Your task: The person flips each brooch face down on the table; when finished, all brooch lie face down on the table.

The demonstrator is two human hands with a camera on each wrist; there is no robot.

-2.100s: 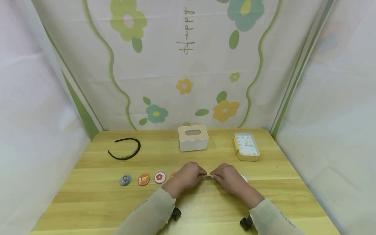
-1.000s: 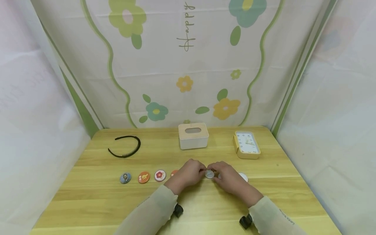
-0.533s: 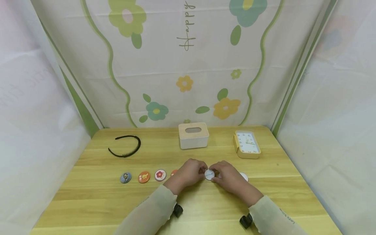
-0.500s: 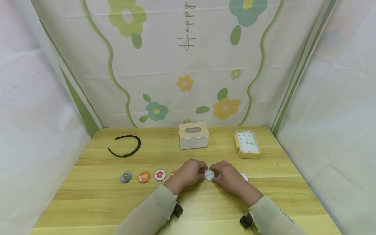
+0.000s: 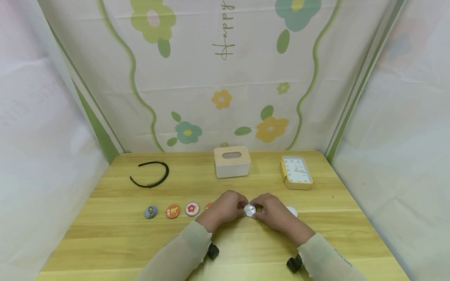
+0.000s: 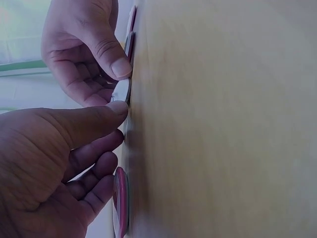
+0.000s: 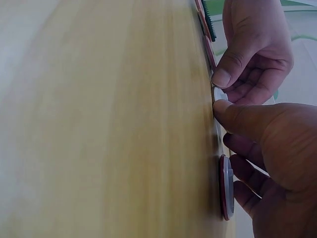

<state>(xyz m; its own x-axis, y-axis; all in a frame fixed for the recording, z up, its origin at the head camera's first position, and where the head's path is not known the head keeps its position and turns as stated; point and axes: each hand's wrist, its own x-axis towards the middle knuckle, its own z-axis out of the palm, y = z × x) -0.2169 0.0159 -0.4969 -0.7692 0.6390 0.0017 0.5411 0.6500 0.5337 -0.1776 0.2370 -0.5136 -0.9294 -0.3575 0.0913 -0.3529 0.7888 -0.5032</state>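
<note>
Between both hands is a round pin badge (image 5: pixel 250 210), its pale metallic back facing up, low at the tabletop. My left hand (image 5: pixel 227 207) pinches its left edge with thumb and fingertips. From the other side my right hand (image 5: pixel 272 210) pinches the right edge, thumb near me. In the left wrist view, both thumbs press the rim of the badge (image 6: pixel 121 90). To the left lie a blue badge (image 5: pixel 150 212), an orange badge (image 5: pixel 172 211), a red-flower badge (image 5: pixel 192 209) and another orange badge (image 5: pixel 209 205), half hidden by the left hand. A white-backed badge (image 5: pixel 292 211) shows beyond the right wrist.
A black toothed headband (image 5: pixel 164 176) lies at the back left of the wooden table (image 5: pixel 246 257). Behind the hands stands a white tissue box (image 5: pixel 232 169) with a wooden lid. A yellow clock (image 5: pixel 297 173) sits at the back right. Fabric walls enclose the table.
The badge, seen edge-on at first between the fingertips, has tilted so its pale back faces up. Both hands keep nearly the same place; the other things have not moved.
</note>
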